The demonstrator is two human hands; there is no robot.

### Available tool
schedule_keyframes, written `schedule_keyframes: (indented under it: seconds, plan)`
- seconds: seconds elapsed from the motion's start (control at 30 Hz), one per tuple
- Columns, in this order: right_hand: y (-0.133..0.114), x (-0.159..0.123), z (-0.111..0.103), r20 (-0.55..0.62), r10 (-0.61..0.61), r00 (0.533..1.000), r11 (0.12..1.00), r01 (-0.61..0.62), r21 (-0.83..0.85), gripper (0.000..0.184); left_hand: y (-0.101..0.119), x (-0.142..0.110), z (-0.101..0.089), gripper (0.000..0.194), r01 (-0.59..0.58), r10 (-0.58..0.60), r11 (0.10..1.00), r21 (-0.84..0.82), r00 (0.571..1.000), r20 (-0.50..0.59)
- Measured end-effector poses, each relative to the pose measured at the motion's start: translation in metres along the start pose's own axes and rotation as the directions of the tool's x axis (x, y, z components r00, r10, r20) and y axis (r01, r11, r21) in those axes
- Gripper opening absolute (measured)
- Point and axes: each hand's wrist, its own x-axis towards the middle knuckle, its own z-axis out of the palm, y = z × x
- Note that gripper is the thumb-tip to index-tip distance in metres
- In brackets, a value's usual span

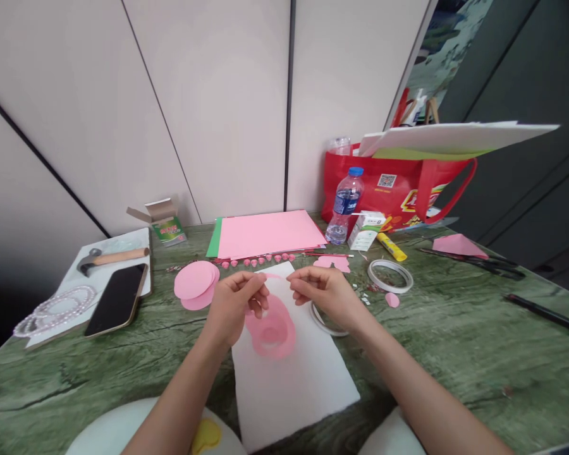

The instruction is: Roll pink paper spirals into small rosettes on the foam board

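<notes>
Both your hands are over the upper part of a white sheet (294, 395), which lies toward the desk's front edge. Your left hand (241, 300) and right hand (325, 291) face each other, slightly apart, thumb and finger of each narrowed to a pinch; you cannot tell from this view whether either grips anything. The pink shape (287, 332) lies on the sheet, partly below your left hand. Pink discs (194, 280) overlap left of that hand; a tape roll (321, 325) sits partly under your right. Pink paper (272, 234) lies along the desk's back edge.
</notes>
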Motion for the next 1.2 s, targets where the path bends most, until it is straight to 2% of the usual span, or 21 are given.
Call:
schedule_keyframes:
  seconds: [0.17, 0.3, 0.43, 0.6, 0.83, 1.2]
  plan:
    - [0.001, -0.002, 0.005, 0.116, 0.044, 0.992, 0.982, -0.065, 0.178, 0.028, -0.001, -0.001, 0.003, 0.024, -0.003, 0.002, 1.000, 0.014, 1.000, 0.013]
    - [0.004, -0.002, 0.009, 0.073, 0.070, 0.995, 0.970, -0.085, 0.229, 0.028, -0.004, 0.000, 0.004, 0.023, -0.017, 0.016, 0.999, 0.032, 0.999, 0.036]
    - [0.004, -0.002, 0.009, 0.041, 0.076, 0.996, 0.972, -0.083, 0.219, 0.027, -0.006, 0.001, 0.005, 0.021, -0.034, 0.031, 0.997, 0.064, 0.998, 0.045]
    - [0.002, -0.003, 0.010, 0.035, 0.047, 0.998, 0.986, -0.052, 0.160, 0.024, -0.004, 0.000, 0.008, 0.018, -0.069, 0.069, 0.984, 0.161, 0.998, 0.004]
    - [0.001, -0.004, 0.009, 0.163, 0.012, 0.987, 0.969, -0.052, 0.243, 0.025, -0.004, -0.001, 0.007, 0.017, -0.084, 0.100, 0.979, 0.188, 0.992, -0.074]
    - [0.000, -0.005, 0.015, 0.042, 0.008, 0.999, 0.981, -0.016, 0.194, 0.020, -0.004, -0.002, 0.010, 0.020, -0.089, 0.101, 0.978, 0.188, 0.993, -0.055]
